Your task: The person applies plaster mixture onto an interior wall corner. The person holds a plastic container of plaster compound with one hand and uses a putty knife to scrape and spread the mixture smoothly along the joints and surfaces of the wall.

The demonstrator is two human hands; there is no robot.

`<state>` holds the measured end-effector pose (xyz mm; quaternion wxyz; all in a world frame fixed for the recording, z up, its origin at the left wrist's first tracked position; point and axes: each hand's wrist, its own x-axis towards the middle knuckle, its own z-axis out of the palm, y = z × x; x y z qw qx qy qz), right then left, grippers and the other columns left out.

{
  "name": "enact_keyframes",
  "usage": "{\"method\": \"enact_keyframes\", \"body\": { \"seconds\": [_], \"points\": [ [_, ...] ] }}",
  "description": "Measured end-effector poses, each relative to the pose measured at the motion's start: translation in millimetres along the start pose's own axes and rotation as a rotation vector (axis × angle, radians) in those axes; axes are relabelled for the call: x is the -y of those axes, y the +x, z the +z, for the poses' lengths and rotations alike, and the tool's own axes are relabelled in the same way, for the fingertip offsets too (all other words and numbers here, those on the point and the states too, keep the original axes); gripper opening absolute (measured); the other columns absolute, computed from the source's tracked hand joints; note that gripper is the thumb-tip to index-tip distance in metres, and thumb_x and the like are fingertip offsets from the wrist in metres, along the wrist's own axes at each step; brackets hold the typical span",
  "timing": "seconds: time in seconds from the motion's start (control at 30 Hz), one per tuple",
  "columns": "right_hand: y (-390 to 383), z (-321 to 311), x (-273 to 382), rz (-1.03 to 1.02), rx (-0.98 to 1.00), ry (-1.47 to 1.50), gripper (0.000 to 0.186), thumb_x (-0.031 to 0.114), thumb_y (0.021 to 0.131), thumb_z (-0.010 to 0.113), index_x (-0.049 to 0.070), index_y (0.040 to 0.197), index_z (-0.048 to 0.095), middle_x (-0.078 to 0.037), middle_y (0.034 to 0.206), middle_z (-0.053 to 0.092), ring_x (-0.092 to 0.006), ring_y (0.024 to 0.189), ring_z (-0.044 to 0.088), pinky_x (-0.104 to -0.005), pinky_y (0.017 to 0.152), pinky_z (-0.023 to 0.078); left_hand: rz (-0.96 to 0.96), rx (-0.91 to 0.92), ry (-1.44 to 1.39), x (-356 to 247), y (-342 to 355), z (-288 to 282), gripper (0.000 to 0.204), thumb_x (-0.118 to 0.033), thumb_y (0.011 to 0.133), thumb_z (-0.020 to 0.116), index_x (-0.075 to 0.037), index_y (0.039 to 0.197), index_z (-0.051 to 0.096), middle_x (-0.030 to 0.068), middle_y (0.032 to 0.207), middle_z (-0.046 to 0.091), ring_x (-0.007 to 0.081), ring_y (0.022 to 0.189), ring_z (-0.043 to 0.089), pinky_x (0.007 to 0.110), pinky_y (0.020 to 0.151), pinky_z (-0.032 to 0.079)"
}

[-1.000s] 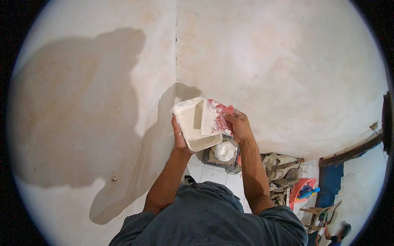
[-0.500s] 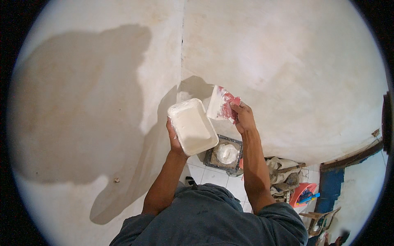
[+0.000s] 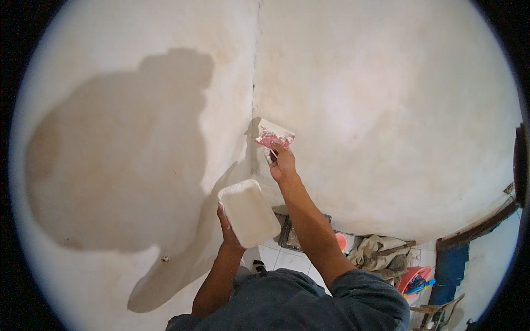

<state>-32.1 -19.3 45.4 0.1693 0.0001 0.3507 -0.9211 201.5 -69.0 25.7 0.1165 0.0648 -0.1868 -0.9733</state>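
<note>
My left hand (image 3: 227, 230) is wrapped around the side of a pale rectangular tub (image 3: 249, 214), whose inside is coated with a whitish paste. The tub is held tilted in front of me, close to the corner of the room. Farther up, my right hand (image 3: 282, 162) grips a red putty spreader (image 3: 274, 135) by its near edge, with white paste smeared over its blade. The spreader is at the wall corner (image 3: 253, 105), its shadow close beside it; whether the blade touches the wall I cannot tell. White paste also marks some fingers of my right hand.
Plastered walls (image 3: 375, 110) meet in front of me. Below my right forearm, a dark-rimmed crate (image 3: 290, 234) stands on the white tiled floor (image 3: 287, 260). To the right lie crumpled cloth sacks (image 3: 381, 251), a pink basin (image 3: 415, 276) and a wooden chair (image 3: 441, 311).
My right hand has carried the spreader leftward to the wall corner and turned its blade away from me. My left hand has lowered the tub toward me.
</note>
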Motion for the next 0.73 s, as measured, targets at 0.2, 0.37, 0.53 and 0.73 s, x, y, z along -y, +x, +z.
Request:
{"method": "enact_keyframes", "body": {
  "seconds": [0.2, 0.37, 0.53, 0.73],
  "points": [
    [-3, 21, 29, -0.079, 0.046, -0.108, 0.008, 0.0, 0.085, 0.052, 0.003, 0.088, 0.058, -0.005, 0.085, 0.058, -0.0171, 0.074, 0.057, -0.0289, 0.063, 0.049, 0.012, -0.006, -0.112, 26, -59, 2, 0.069, -0.065, 0.088, 0.036, -0.012, 0.131, 0.046, 0.0104, 0.12, 0.058, 0.0306, 0.105, 0.059, 0.049, 0.09, 0.049],
    [-70, 134, 125, -0.188, 0.13, -0.131, 0.009, -0.002, 0.083, 0.052, -0.002, 0.081, 0.06, -0.008, 0.076, 0.057, -0.0186, 0.07, 0.057, -0.0308, 0.06, 0.049, 0.045, -0.014, -0.104, 23, -98, 12, 0.07, -0.065, 0.087, 0.038, -0.011, 0.132, 0.046, 0.011, 0.12, 0.058, 0.0305, 0.104, 0.06, 0.049, 0.088, 0.051],
    [-157, 161, 136, -0.246, 0.259, -0.136, 0.019, 0.003, 0.089, 0.045, -0.009, 0.099, 0.056, -0.016, 0.095, 0.063, -0.0247, 0.088, 0.062, -0.0352, 0.079, 0.053, 0.036, 0.093, -0.059, 17, -124, -5, 0.073, -0.068, 0.086, 0.036, -0.015, 0.135, 0.043, 0.0082, 0.123, 0.056, 0.0271, 0.108, 0.059, 0.047, 0.089, 0.051],
    [-101, 81, 64, -0.213, 0.48, -0.028, 0.041, 0.016, 0.092, 0.047, 0.005, 0.129, 0.035, -0.012, 0.124, 0.056, -0.0229, 0.104, 0.059, -0.0373, 0.099, 0.04, 0.11, 0.035, -0.024, 14, -130, 39, 0.079, -0.07, 0.083, 0.04, -0.016, 0.14, 0.038, 0.0114, 0.131, 0.052, 0.0304, 0.114, 0.055, 0.052, 0.095, 0.046]
  ]
}}
